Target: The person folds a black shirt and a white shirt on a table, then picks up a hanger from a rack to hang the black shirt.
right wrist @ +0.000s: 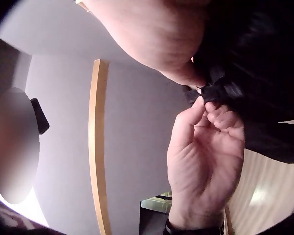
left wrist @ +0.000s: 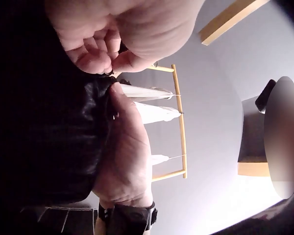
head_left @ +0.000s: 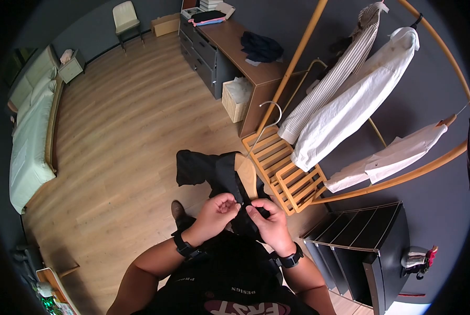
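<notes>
A black garment (head_left: pixel 221 170) hangs on a wooden hanger (head_left: pixel 249 178) with a metal hook, in front of the person's body. At its front edge, my left hand (head_left: pixel 216 215) pinches the dark fabric between thumb and fingertips. Close beside it my right hand (head_left: pixel 271 226) also grips the edge, thumb on top. In the left wrist view, the fingertips of both hands meet at the edge of the black cloth (left wrist: pixel 63 132). The right wrist view shows the left hand (right wrist: pixel 206 152) with curled fingers at the cloth. Whatever small part lies between the fingertips is hidden.
A wooden clothes rack (head_left: pixel 298 58) with a slatted shelf (head_left: pixel 277 152) stands ahead right, holding a striped shirt (head_left: pixel 345 68) and white shirts (head_left: pixel 361 100). A black shelf unit (head_left: pixel 350 247) is at right. A desk (head_left: pixel 235 47) and a bed (head_left: pixel 35 142) stand farther off.
</notes>
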